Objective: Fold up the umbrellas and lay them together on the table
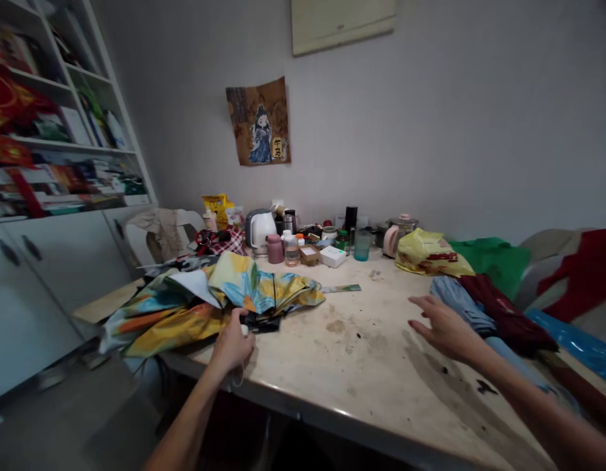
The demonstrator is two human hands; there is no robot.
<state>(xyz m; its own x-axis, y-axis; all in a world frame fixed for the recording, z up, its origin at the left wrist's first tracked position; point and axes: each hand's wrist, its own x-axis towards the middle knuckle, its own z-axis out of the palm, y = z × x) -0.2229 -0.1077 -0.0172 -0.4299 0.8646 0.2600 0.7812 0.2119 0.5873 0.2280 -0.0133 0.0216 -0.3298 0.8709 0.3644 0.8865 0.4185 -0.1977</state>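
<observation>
A loosely folded umbrella (278,293) with a yellow, blue and orange print lies across the left part of the table. My left hand (233,345) is closed at its near side, around a small white end that looks like the umbrella's handle, and a thin cord hangs below. The umbrella's black inner parts show just beyond my fingers. To the right, my right hand (442,327) hovers over the table with fingers apart and nothing in it. Folded blue cloth (462,304) and dark red cloth (508,314) lie nearest to it.
Along the wall stand a white kettle (262,230), a pink jar (275,249), a small white box (333,256) and a teal cup (362,245). A yellow plastic bag (433,253) sits at right. Dark scraps (486,387) lie on the table (352,366).
</observation>
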